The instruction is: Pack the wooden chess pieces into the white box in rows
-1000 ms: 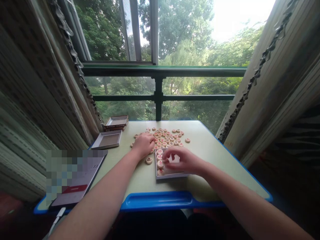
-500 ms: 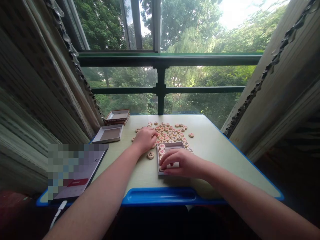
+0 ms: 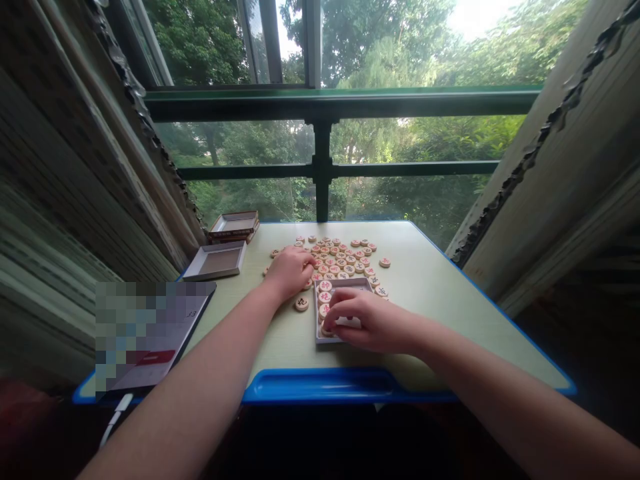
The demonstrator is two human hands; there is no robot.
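Many round wooden Chinese chess pieces [image 3: 349, 269] with red or dark characters lie spread over the table. My left hand [image 3: 289, 272] rests at the left side of this spread, its fingers curled down among the pieces. What its fingertips hold, if anything, is hidden. A shallow open box [image 3: 343, 341] stands in front of the spread, with a column of pieces along its left wall; a red-marked piece [image 3: 325, 286] tops that column. Over the box, my right hand [image 3: 363, 319] has its fingertips closed on a Chinese chess piece [image 3: 327, 331] at the near-left corner.
One piece [image 3: 301, 304] lies apart, left of the box. An open tray-like lid [image 3: 217, 261] and stacked boxes [image 3: 235, 223] stand at the back left. A tablet [image 3: 165, 343] with a white cable [image 3: 118, 415] is at the left edge. A blue trough [image 3: 323, 385] lines the front.
The right fingertips have lifted slightly and shifted right at the box's near-left corner, showing more of the pieces there. The left hand stays among the pieces. The view has tilted slightly down.
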